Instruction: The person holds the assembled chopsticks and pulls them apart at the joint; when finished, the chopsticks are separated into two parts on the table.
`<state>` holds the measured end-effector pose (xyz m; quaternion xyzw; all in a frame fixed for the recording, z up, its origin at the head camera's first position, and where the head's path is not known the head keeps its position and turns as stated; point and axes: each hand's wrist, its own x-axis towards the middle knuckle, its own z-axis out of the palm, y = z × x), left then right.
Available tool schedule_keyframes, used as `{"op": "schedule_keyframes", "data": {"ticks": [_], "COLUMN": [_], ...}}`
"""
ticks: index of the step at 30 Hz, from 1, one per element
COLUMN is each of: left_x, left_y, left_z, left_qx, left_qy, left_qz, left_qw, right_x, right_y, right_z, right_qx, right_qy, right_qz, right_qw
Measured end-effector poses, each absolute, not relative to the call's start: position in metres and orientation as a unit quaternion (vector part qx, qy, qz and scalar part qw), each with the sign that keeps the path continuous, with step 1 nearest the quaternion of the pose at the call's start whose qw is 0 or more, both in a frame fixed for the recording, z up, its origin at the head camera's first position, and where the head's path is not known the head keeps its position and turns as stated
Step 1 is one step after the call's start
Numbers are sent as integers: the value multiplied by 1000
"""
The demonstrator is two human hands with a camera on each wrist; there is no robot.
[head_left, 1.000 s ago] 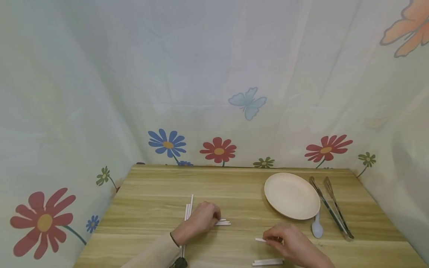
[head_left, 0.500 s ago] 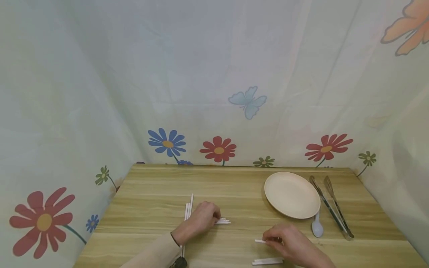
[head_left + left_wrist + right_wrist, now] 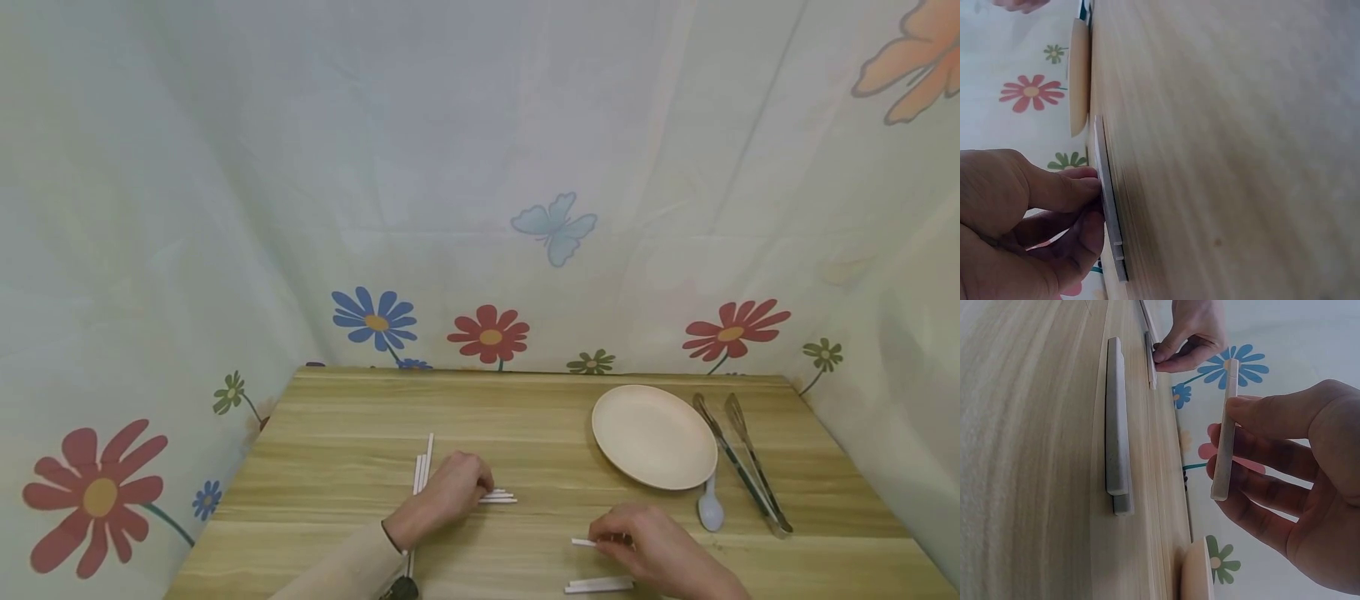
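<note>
My left hand [image 3: 442, 493] is over a small row of white sticks [image 3: 501, 500] lying on the table; in the left wrist view its thumb and fingertips touch the side of these sticks [image 3: 1110, 206]. My right hand [image 3: 660, 546] pinches one short white stick [image 3: 582, 542] between thumb and fingers; the right wrist view has this stick [image 3: 1225, 434] raised off the table. Two more short sticks [image 3: 598, 586] lie side by side below the right hand, near the front edge. Longer white sticks [image 3: 422, 473] run front to back beside the left wrist, partly hidden by it.
A cream plate [image 3: 654, 437] lies at the back right of the wooden table [image 3: 345, 417]. A pale spoon [image 3: 709, 508] touches its lower edge or lies just under it. Metal tongs [image 3: 750, 467] are to its right. A dark object [image 3: 401, 588] is at the front, by the left sleeve.
The short stick in my right hand has tipped or shifted down very slightly. My left hand has stayed in place by the row of sticks.
</note>
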<state>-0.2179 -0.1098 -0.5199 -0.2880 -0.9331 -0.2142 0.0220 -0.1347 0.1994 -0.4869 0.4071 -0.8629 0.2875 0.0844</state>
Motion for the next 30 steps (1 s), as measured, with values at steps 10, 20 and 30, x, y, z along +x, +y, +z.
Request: {"op": "schedule_keyframes", "data": {"ticks": [10, 20, 30], "left_x": [-215, -209, -203], "left_y": [-111, -115, -124], "left_z": [-518, -512, -515], "left_qx": [-273, -270, -280], "left_qy": [-938, -939, -935], "left_qz": [-214, -210, -202], "left_qw": [21, 40, 87], "right_x": [-136, -138, -140], "right_y": [200, 200, 201], "right_z": [-487, -491, -497], "right_qx": [413, 438, 446], "right_qy": [-862, -852, -848], "right_qz": [279, 269, 278], "right_qw": [91, 98, 70]}}
